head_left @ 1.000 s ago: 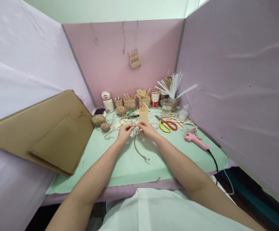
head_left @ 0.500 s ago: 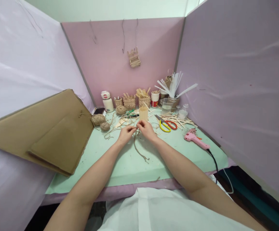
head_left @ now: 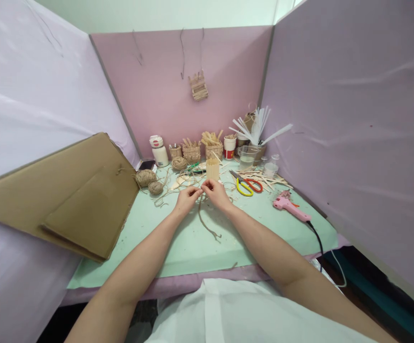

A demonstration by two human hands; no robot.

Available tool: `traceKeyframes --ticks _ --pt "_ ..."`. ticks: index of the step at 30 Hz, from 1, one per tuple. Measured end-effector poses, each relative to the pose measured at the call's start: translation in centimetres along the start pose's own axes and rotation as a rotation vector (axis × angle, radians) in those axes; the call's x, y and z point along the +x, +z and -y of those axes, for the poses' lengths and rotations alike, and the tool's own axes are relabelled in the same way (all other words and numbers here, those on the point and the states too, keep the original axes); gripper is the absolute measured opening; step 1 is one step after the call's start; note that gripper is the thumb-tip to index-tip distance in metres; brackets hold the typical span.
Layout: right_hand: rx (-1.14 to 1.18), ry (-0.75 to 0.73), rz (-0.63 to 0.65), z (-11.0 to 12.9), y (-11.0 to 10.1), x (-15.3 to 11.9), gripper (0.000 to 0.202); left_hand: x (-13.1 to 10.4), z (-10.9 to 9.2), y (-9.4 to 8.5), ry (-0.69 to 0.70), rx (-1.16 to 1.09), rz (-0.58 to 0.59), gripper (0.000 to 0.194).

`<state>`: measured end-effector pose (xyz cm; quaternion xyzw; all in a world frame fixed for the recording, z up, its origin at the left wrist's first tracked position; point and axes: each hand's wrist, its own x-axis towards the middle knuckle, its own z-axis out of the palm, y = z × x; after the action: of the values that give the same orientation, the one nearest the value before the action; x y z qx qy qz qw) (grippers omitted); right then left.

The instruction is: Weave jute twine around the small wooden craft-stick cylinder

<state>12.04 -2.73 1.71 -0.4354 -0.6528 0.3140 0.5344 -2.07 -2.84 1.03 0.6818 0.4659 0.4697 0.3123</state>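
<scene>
My left hand and my right hand meet at the middle of the table, thumbs and fingertips pinched close together. Both pinch a brown twine cord, whose braided-looking tail hangs from between them and lies on the green cloth toward me. The bit right at the fingertips is mostly hidden. Just beyond my right hand stands a small holder of pale wooden sticks. Loose twine lies tangled behind my left hand. To the right of my hands rest scissors with one yellow and one red handle.
A pink glue gun with a black cable lies at the right. Twine balls sit at the left beside a leaning cardboard sheet. Along the back stand a white bottle, stick-filled baskets and a paper cup.
My hands stay almost in place, with only slight finger movement at the pinched cord. The rest of the table looks the same.
</scene>
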Motion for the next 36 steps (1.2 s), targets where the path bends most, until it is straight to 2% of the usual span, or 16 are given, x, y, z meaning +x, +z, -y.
traceKeyframes --ticks 10,16,27,31,36 --pt "0.089 0.029 -0.018 -0.3 0.1 0.3 0.012 -0.2 -1.3 -0.2 0.035 -0.072 0.009 0.026" --pt "0.153 0.054 0.003 -1.2 0.3 0.6 0.014 -0.2 -1.0 -0.2 -0.007 -0.065 0.010 0.028" --pt "0.240 0.091 -0.011 -0.7 0.6 0.3 0.015 -0.1 -1.1 -0.1 -0.040 -0.101 0.001 0.027" --pt "0.240 0.067 -0.024 -0.6 0.6 0.3 0.015 -0.2 -1.1 -0.1 -0.058 -0.117 0.010 0.028" --pt "0.141 0.003 -0.082 -0.7 0.7 0.2 0.011 -0.1 -0.5 0.1 -0.077 -0.092 -0.046 0.026"
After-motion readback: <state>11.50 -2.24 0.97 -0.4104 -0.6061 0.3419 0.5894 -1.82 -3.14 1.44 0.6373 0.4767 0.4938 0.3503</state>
